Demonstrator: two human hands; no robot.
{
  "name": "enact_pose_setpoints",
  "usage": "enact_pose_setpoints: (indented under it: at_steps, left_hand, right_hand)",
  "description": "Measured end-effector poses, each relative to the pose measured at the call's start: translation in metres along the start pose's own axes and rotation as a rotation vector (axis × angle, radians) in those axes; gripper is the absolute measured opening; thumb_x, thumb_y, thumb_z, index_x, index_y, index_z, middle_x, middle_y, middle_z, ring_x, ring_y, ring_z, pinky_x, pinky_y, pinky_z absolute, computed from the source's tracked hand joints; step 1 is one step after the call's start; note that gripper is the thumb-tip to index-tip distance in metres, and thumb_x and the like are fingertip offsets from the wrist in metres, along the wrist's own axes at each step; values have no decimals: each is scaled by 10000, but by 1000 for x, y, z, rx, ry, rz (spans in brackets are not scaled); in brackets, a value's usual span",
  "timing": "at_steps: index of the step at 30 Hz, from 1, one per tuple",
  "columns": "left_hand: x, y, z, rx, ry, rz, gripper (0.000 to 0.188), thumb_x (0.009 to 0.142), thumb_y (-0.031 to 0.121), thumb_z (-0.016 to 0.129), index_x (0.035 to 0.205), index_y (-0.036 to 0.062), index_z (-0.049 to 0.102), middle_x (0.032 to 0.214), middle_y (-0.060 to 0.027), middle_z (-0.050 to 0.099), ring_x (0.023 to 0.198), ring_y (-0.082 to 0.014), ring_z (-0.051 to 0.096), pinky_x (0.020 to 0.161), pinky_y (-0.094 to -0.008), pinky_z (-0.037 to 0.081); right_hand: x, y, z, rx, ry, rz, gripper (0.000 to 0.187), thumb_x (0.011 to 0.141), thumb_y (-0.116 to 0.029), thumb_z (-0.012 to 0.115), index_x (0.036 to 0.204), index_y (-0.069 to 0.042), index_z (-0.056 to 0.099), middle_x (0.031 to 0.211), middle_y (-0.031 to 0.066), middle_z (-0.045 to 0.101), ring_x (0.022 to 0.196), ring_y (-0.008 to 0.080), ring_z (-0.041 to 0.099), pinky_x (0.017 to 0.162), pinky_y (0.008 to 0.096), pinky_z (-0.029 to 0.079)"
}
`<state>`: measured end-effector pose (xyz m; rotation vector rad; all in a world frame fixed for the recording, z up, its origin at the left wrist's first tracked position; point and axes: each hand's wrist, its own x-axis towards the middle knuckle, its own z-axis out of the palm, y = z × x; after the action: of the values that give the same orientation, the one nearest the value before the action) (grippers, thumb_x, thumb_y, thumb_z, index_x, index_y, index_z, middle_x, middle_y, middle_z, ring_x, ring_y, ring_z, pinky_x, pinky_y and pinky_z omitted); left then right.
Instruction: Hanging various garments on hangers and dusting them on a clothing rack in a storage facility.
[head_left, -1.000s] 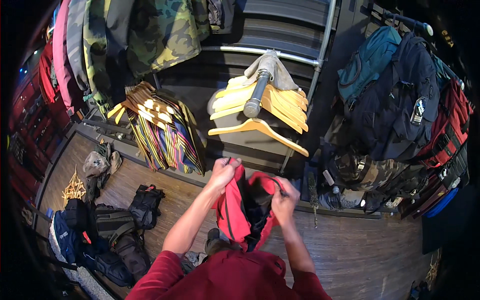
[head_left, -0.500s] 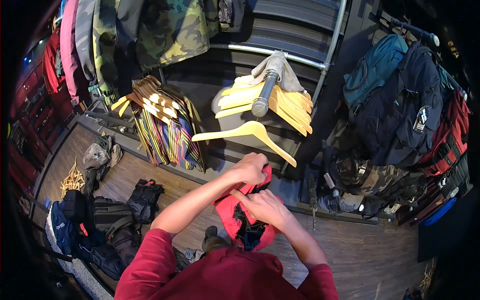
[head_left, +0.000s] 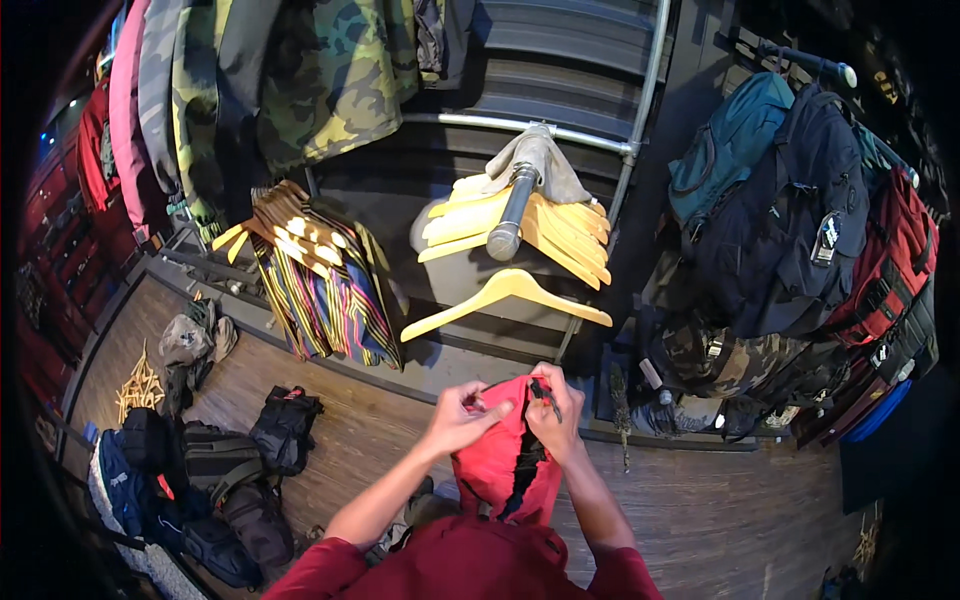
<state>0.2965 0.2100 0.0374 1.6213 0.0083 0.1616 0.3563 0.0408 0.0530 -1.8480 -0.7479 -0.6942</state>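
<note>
A soft red bag (head_left: 490,460) with a black strip down its front is held upright before my chest. My left hand (head_left: 462,415) grips its upper left edge, thumb lying on the red cloth and fingers curled. On the other side, my right hand (head_left: 557,412) is closed on the bag's top right, with a thin black strap or cord at its fingertips. Just beyond both hands hangs a single pale wooden hanger (head_left: 507,288), touched by neither; its hook cannot be made out.
Behind it, several wooden hangers (head_left: 560,240) hang on a grey pipe (head_left: 512,215) draped with grey cloth. Striped garments (head_left: 325,300) and camouflage jackets (head_left: 320,90) hang left, backpacks (head_left: 800,220) right. Dark bags (head_left: 225,450) lie on the wooden floor (head_left: 690,500) at left.
My left hand has drawn back from the bag's top to its left edge. My right hand has risen to the top right. The bag now stands straighter, and the single hanger has turned.
</note>
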Motion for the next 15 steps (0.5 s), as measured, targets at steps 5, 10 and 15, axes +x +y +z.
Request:
enact_pose_setpoints:
  at_steps: [5, 10, 15]
  left_hand:
    - [0, 31, 31, -14, 330, 112, 166, 903, 137, 724, 835, -4, 669, 707, 68, 562, 670, -27, 494, 606, -218, 438]
    - [19, 30, 21, 9, 417, 245, 163, 976, 121, 608, 935, -19, 683, 723, 39, 629, 679, -24, 496, 559, -263, 415]
    - [27, 58, 4, 409, 340, 456, 96, 945, 34, 582, 975, -40, 634, 759, -176, 611, 622, -198, 568, 622, -330, 469]
  right_hand:
    - [3, -3, 7, 1, -23, 66, 319, 704, 25, 536, 1014, -37, 580, 789, 165, 647, 711, 359, 673, 627, 397, 529]
    - [3, -1, 6, 47, -146, 80, 389, 728, 13, 557, 1113, -36, 548, 895, 194, 677, 837, 391, 682, 703, 427, 543]
    - [4, 8, -10, 160, -240, 106, 365, 849, -19, 584, 1186, -4, 445, 895, 188, 641, 834, 344, 652, 745, 386, 514]
